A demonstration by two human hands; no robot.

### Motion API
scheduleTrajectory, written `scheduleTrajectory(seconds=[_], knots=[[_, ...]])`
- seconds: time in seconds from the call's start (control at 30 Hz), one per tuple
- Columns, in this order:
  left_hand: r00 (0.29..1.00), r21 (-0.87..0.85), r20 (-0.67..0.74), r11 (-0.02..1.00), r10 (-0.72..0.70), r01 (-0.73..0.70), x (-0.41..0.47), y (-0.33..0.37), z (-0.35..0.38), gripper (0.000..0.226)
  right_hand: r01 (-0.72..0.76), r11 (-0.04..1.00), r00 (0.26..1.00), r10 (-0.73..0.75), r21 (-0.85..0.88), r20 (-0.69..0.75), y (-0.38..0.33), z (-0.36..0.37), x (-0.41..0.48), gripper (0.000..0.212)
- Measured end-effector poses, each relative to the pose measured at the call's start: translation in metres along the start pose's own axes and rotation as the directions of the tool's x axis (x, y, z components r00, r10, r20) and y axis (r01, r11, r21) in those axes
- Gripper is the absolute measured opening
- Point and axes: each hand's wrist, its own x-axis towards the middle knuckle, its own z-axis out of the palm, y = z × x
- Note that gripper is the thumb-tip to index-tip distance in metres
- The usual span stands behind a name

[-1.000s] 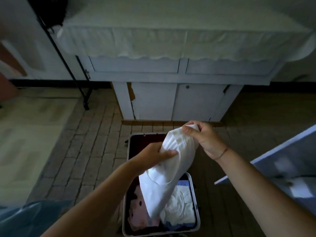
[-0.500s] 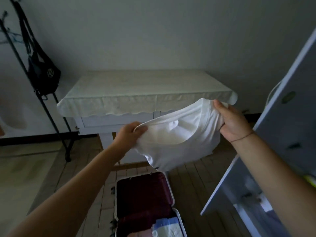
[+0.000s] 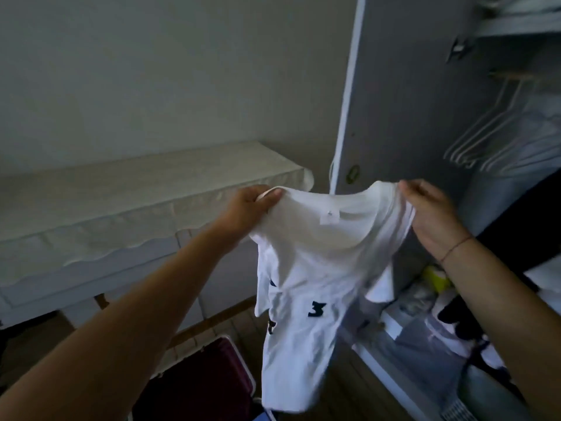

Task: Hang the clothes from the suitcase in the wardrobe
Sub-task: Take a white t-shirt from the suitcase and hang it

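Note:
A white T-shirt (image 3: 306, 287) with dark printed marks hangs unfolded in front of me. My left hand (image 3: 247, 208) grips its left shoulder and my right hand (image 3: 431, 214) grips its right shoulder, both at the neckline. The open wardrobe (image 3: 403, 95) stands to the right, its door swung toward me. White hangers (image 3: 485, 132) hang on a rail (image 3: 522, 75) at the upper right, some with clothes on them. The dark red suitcase (image 3: 206, 378) lies open on the floor below, mostly cut off.
A table under a pale cloth (image 3: 127, 189) stands against the wall on the left. Bags and folded items, one of them yellow (image 3: 437, 278), fill the wardrobe's bottom. A dark garment (image 3: 525, 226) hangs at the right edge.
I have raised the shirt and turned right toward the wardrobe. The shirt has dropped open to full length, and the suitcase has slid to the bottom of view.

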Motion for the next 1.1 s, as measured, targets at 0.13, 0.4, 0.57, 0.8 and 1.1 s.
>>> scheduleTrajectory(seconds=[0.13, 0.4, 0.57, 0.8, 1.1], knots=[[0.995, -0.024, 0.096, 0.999, 0.024, -0.022, 0.034, 0.011, 0.071, 0.029, 0.033, 0.997, 0.994, -0.041, -0.076, -0.106, 0.005, -0.07, 0.023, 0.022], [0.988, 0.003, 0.153, 1.0, 0.016, -0.016, 0.087, 0.021, 0.198, 0.029, 0.0, 0.925, 1.0, -0.011, -0.38, -0.028, -0.004, -0.184, 0.052, 0.012], [0.98, -0.03, 0.2, 1.0, -0.001, 0.007, 0.109, 0.025, 0.259, 0.033, -0.059, 0.906, 0.988, -0.006, -0.418, -0.152, -0.002, -0.241, 0.065, 0.021], [0.953, -0.116, 0.302, 0.992, -0.012, 0.049, 0.153, 0.037, 0.313, 0.038, -0.1, 0.94, 0.96, 0.004, -0.328, -0.281, 0.005, -0.275, 0.096, 0.022], [0.896, -0.2, 0.445, 0.974, -0.006, 0.106, 0.224, 0.042, 0.38, 0.034, -0.018, 0.979, 0.912, 0.099, 0.203, -0.397, -0.012, -0.282, 0.214, 0.034]])
